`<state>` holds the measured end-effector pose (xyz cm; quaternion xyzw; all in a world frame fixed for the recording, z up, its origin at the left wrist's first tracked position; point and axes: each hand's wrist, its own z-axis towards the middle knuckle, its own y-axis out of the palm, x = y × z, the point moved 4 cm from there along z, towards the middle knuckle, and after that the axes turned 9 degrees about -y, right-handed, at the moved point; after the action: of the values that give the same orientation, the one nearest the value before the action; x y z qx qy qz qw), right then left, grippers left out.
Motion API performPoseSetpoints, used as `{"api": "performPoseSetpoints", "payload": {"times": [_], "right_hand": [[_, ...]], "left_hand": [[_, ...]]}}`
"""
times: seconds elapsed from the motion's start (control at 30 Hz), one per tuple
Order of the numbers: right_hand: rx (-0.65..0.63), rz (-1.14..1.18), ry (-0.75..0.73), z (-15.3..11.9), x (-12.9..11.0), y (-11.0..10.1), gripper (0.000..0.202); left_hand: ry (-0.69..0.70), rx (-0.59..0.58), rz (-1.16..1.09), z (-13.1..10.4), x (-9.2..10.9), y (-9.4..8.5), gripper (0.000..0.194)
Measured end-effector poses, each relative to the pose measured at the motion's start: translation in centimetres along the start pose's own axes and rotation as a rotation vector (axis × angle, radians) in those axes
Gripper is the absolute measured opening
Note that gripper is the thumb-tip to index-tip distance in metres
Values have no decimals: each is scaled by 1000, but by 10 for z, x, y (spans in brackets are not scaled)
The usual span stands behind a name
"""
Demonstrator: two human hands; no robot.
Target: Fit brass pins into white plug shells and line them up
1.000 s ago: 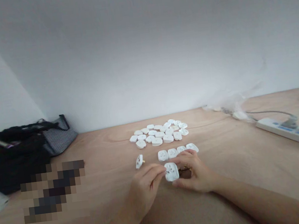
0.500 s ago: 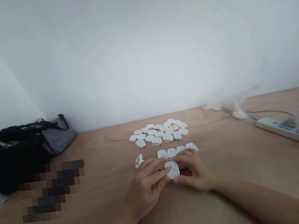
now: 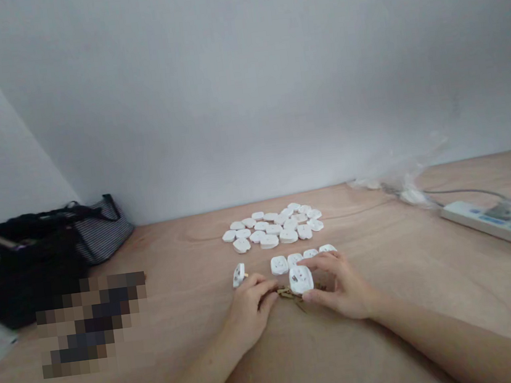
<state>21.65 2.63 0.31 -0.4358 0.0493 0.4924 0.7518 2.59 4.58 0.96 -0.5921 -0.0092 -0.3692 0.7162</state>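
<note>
In my right hand [image 3: 344,286] a white plug housing [image 3: 300,279] is held between thumb and fingers, its recessed inner face toward me. Beneath and behind it lies a small heap of brass-coloured metal pieces [image 3: 286,293]. My left hand [image 3: 251,307] is at the left edge of that heap, thumb and fingers drawn together; what is between the tips is too small to make out. Just beyond the left hand, a white plug [image 3: 238,275] stands on its side with a brass pin pointing right. A row of several white housings [image 3: 279,265] sits behind the right hand, partly covered by it.
Farther back, many white plug parts [image 3: 273,229] are spread in a cluster. A power strip [image 3: 497,224] with cords lies at the right, near a clear plastic bag [image 3: 408,185]. On the left are a black bag [image 3: 26,263] and a blurred-out dark object [image 3: 97,323].
My left hand has let go of the housing and moved down-left to the brass pieces. The right hand now holds the housing alone, slightly higher and farther right.
</note>
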Motion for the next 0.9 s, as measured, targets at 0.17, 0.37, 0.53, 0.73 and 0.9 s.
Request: {"api": "performPoseSetpoints", "payload": {"times": [0.17, 0.37, 0.53, 0.73, 0.9], "right_hand": [[5, 10, -22, 1, -5, -1, 42], [-14, 44, -76, 1, -10, 0, 41], [33, 33, -80, 0, -10, -2, 41], [48, 25, -76, 0, -6, -2, 40], [123, -4, -11, 1, 1, -7, 37]], "left_hand": [[206, 225, -63, -4, 14, -12, 29], [470, 209, 57, -17, 36, -13, 37], [386, 226, -29, -15, 33, -15, 37], [361, 169, -24, -12, 27, -14, 31], [336, 88, 26, -10, 26, -4, 16]]}}
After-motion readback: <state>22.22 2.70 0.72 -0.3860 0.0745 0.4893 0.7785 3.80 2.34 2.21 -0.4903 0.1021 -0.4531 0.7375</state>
